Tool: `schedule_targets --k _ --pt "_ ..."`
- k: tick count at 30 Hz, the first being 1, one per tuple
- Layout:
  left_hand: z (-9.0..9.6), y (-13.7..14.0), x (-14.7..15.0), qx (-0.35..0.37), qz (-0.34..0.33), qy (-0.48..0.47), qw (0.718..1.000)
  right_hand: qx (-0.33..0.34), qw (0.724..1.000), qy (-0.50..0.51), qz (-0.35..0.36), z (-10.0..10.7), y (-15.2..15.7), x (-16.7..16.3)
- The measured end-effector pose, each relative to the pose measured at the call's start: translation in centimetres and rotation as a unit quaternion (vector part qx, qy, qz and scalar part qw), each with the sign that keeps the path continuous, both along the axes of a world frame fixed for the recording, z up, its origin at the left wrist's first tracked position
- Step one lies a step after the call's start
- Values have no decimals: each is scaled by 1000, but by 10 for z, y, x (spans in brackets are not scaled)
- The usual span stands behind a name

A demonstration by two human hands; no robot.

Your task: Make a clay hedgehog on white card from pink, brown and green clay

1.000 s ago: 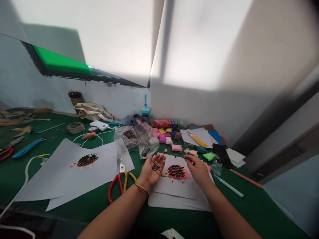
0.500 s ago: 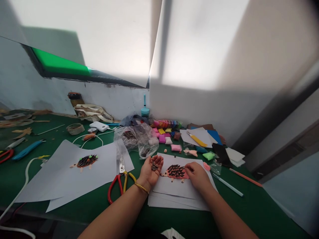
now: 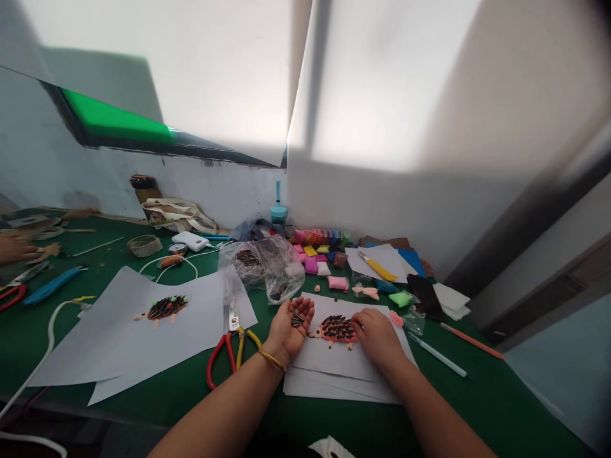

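My left hand (image 3: 287, 327) is palm up with curled fingers, cupping several striped sunflower seeds (image 3: 296, 318). Just right of it, a pink clay hedgehog (image 3: 338, 329) lies on a stack of white paper (image 3: 344, 385), its back covered with dark seeds standing up as spines. My right hand (image 3: 378, 334) is over the hedgehog's right end, thumb and fingertips pinched together against it. Whatever sits between those fingertips is too small to make out. A plastic bag (image 3: 260, 264) with more seeds lies beyond my left hand.
Left of my forearm lie red-and-yellow scissors (image 3: 224, 356). Another seed hedgehog (image 3: 167, 308) rests on paper farther left. Coloured clay packets (image 3: 338, 283), a yellow cutter (image 3: 379, 266) and a pale pen (image 3: 438, 355) lie around the stack. A co-worker's hand (image 3: 14, 250) is at the left edge.
The co-worker's hand has come into view at the far left. My right hand's fingers have shifted slightly at the hedgehog's right end; my left hand stays nearly still.
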State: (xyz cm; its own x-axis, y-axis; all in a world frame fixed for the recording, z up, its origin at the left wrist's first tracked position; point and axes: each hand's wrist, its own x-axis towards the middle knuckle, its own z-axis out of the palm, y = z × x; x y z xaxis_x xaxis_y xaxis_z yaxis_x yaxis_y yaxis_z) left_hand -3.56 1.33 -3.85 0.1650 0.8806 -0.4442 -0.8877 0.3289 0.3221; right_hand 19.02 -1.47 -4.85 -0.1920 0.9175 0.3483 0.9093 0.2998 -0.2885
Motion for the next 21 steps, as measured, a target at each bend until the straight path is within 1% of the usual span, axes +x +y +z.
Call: schedule_targets --k 5,8,12,16,21 --pt "-1 0 0 -1 3 6 1000 -5 999 -42 -2 0 1 -2" --pt "-1 1 0 0 1 6 1000 -8 999 -42 -1 0 1 -3" --pt "-1 1 -1 3 0 3 1000 -6 1000 13 7 0 -2 1" --pt "0 0 0 0 2 7 1000 -1 997 80 -7 0 -4 8" --pt "2 0 0 -4 5 6 1000 -35 996 85 2 0 -4 7"
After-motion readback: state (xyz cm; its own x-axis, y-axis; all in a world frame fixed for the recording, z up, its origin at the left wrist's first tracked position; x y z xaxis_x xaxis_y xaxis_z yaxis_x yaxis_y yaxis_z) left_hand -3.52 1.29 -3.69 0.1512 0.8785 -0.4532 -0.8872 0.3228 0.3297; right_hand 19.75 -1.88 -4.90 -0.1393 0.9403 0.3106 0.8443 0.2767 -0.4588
